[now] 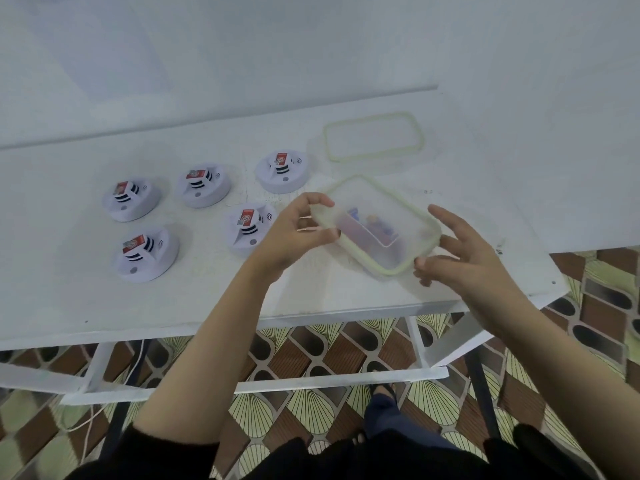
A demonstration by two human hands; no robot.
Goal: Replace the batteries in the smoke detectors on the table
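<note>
Container (391, 237) of blurred coloured pieces — likely batteries — is lying slantwise between the hands, the left hand (294, 233) pinching its far-left corner, the right hand (464, 258) hovering spread-fingered at its near-right corner, five smoke detectors (204, 187) sitting leftward, nearer the left hand.

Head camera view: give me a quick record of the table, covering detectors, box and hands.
detectors: five, left of the box, each showing a red battery
box: frosted plastic, green rim, coloured items inside
left hand: grips the box's left end
right hand: fingers spread at the box's right end
lid: green-rimmed, lying flat behind the box
</note>
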